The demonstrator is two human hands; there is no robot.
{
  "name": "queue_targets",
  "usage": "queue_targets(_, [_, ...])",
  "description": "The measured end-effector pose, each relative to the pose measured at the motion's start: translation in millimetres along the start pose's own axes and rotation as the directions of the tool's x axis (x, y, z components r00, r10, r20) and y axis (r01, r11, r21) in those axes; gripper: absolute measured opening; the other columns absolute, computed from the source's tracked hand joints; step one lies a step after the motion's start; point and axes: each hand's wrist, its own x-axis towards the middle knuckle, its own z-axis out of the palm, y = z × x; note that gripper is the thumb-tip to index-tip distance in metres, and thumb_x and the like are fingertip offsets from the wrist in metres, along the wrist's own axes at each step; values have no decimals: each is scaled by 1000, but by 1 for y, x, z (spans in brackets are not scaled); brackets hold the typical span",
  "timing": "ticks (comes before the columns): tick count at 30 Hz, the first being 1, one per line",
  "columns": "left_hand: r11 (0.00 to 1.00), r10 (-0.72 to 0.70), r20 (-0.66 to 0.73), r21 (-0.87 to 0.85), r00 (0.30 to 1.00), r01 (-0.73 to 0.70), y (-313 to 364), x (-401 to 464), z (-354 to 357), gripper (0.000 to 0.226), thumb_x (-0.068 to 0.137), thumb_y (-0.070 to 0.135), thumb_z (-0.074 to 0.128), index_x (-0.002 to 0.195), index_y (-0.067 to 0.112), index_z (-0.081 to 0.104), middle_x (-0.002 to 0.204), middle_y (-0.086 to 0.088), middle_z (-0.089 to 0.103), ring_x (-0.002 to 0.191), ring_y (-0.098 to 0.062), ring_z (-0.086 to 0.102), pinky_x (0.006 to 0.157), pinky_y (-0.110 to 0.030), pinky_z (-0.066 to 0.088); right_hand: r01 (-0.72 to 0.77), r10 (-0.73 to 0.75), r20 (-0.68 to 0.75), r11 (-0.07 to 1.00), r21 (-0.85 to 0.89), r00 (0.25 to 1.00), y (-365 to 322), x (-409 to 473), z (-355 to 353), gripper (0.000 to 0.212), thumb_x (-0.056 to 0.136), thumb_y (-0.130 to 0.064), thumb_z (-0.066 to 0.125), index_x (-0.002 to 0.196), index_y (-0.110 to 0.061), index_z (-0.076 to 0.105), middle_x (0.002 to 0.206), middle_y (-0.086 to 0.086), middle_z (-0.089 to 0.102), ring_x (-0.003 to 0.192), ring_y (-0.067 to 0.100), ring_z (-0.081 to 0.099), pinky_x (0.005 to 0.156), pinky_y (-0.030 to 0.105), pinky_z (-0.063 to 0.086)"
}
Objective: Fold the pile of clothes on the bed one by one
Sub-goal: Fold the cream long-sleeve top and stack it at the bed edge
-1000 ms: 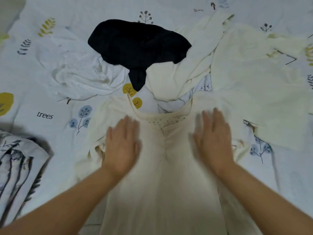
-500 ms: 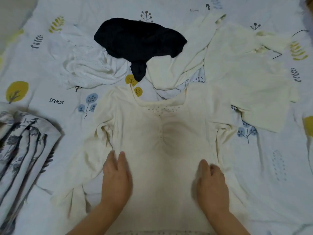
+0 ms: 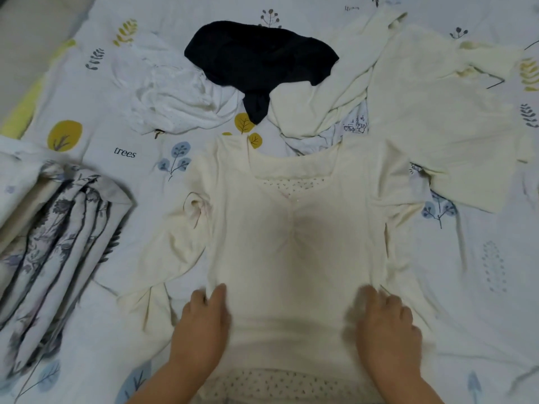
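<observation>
Cream top (image 3: pixel 294 237) lies face up, centre of frame, on the bed (image 3: pixel 481 287), neckline toward the top edge. Your left hand (image 3: pixel 201 325) and right hand (image 3: pixel 388 325) press flat on its lower body, fingers straight and close together, holding nothing. Upper centre: black garment (image 3: pixel 259 62) over a white garment (image 3: pixel 178 97); another cream garment (image 3: pixel 443 112) upper right. Folded floral cloth (image 3: pixel 55 243) at left edge.

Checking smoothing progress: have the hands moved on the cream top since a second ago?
Yes. Left hand and right hand slid from beside the neckline down the cream top toward its hem.
</observation>
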Motion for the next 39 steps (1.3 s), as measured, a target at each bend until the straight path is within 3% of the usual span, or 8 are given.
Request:
queue_targets(4, [993,118,-251,11,961,-119,-2,-4,-2,44,62,7,82,103,2,67,96,-25,61,77,-41,62,60,-44,51,287,-287,-132,958,-15,949,-31,0,15,74,54,-21,88,122,-7,62,123,29,57,110,45,58,81,58,48])
queue_targets(9, [998,27,-523,-32,852,-51,-27,27,-22,33,70,-4,70,101,-10,60,105,-39,54,93,-52,56,71,-56,48,425,-403,145,885,-190,904,-57,5,37,72,92,-38,49,150,-22,10,155,21,9,143,36,14,109,58,19])
queue_targets(13, [965,-262,-333,-112,906,238,-68,61,-38,47,86,11,59,126,-6,42,127,-38,41,119,-52,39,94,-58,34,410,-407,55,907,-93,912,-64,8,28,51,53,-23,89,99,-8,73,105,22,68,96,36,67,75,55,53])
queue_targets(22, [966,-106,-110,-248,988,76,-36,68,-111,20,83,9,57,73,6,39,66,-6,45,59,-16,40,49,-26,24,419,-442,58,879,226,895,-82,7,10,45,97,-39,35,140,-26,30,144,-6,30,135,12,26,113,27,18])
queue_targets(26, [871,122,-58,-472,991,-135,35,38,-141,15,83,15,62,91,13,49,69,-5,55,62,-14,51,55,-18,37,18,-429,174,408,913,887,-119,-14,-36,21,92,-35,51,113,-34,48,107,-13,58,100,-1,54,85,12,39])
queue_targets(29, [673,251,123,-735,960,-82,80,23,-151,8,91,23,53,94,18,59,67,-2,57,51,-7,51,45,-14,38,-256,-565,151,-111,960,811,-130,-16,-56,30,85,-26,59,113,-15,58,92,-4,70,83,4,64,71,15,48])
queue_targets(32, [455,385,186,-890,904,-11,95,26,-154,21,95,23,46,97,18,66,75,-10,65,67,-22,62,53,-25,52,-338,-516,157,-277,899,842,-117,-1,-74,27,79,-2,67,106,-4,63,88,9,70,66,18,65,56,25,51])
queue_targets(39, [856,99,-191,-485,977,-181,55,96,-123,14,89,7,52,91,17,62,95,-6,66,84,-24,59,73,-27,41,-389,101,414,590,708,905,-55,31,-28,57,81,-8,63,133,-12,40,116,9,57,100,27,59,84,38,48])
